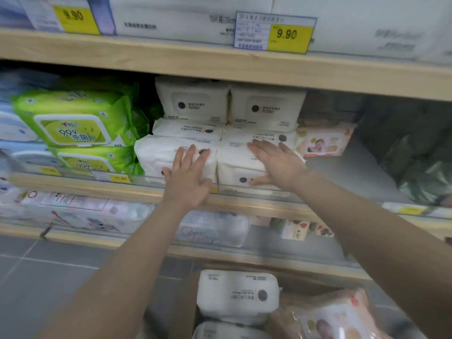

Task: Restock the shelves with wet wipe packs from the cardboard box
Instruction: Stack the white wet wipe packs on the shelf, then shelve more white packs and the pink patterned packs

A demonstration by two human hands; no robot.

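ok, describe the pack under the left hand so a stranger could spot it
Middle shelf, front row of white packs. It is the left front pack, pressed by the left hand, beside the green packs. Its right twin sits under the right hand.

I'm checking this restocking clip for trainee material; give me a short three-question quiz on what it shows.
1. True or false: both hands lie flat against white packs on the middle shelf.
2. Which packs sit directly left of the white packs: A green, B pink, C black?
3. What white item shows in the cardboard box below?

Key:
1. True: the left hand and right hand press the white packs.
2. A, the green packs.
3. A white wipe pack in the cardboard box.
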